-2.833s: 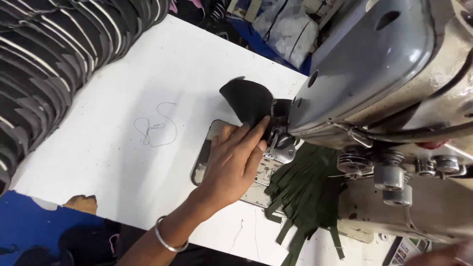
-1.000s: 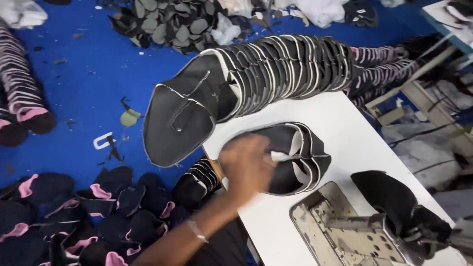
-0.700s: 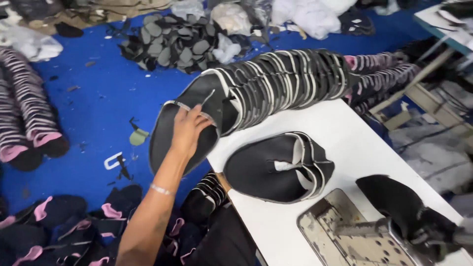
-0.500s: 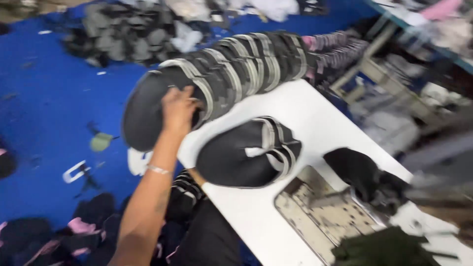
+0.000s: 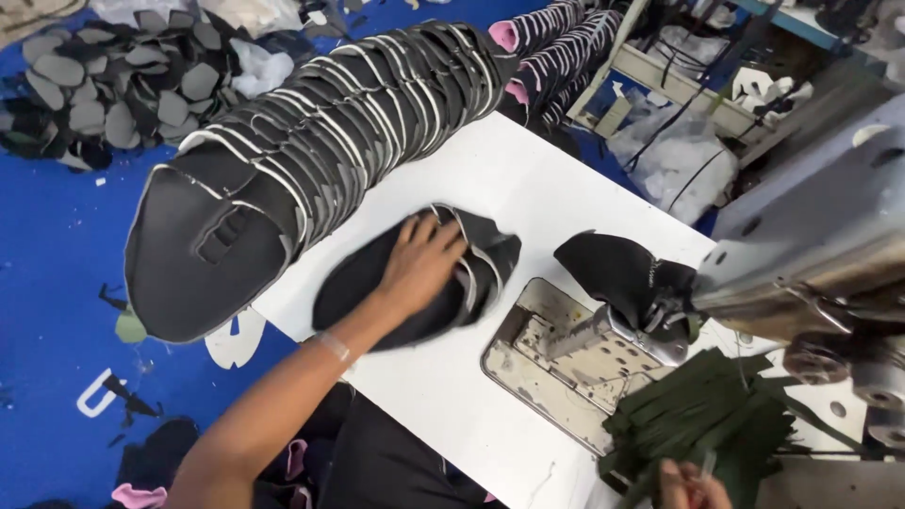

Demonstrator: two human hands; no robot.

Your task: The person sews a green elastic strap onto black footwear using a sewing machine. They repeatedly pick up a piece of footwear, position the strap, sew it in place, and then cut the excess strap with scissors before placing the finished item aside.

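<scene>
A long row of black shoe pieces (image 5: 311,141) is running from the upper middle of the frame down to the left, overhanging the white table (image 5: 528,179). The grey sewing machine (image 5: 811,245) is filling the right side, with another black piece (image 5: 613,278) sitting under its needle. At centre, the left hand (image 5: 419,264) is lying flat, fingers spread, on a small stack of black pieces (image 5: 415,283). Green straps (image 5: 698,424) are lying lower right (loosely heaped), and the right hand (image 5: 693,485) is peeking in at the bottom edge beside them; I cannot tell its grip.
</scene>
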